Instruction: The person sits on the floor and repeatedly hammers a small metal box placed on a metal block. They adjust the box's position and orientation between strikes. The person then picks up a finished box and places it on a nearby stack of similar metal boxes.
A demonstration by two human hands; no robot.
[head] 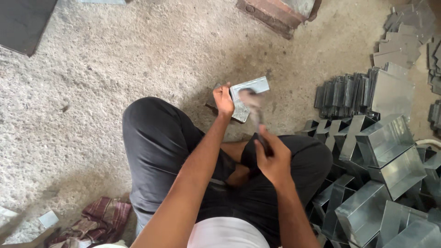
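Rough concrete floor [92, 92] is carrying a folded sheet-metal piece [248, 92] just beyond the knees. Left hand [223, 101] is gripping its near edge; right hand [274, 160] is clenching a blurred hammer [255, 112]. It seems light, stiff, sharp-edged.

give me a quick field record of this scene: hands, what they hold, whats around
setting: person seated cross-legged on a rough concrete floor
left hand: steadies a small folded sheet-metal piece on the floor
right hand: grips a hammer, head blurred over the piece
right side: pile of folded metal boxes; row of flat metal parts behind
lower left: checked cloth
clothing: dark trousers
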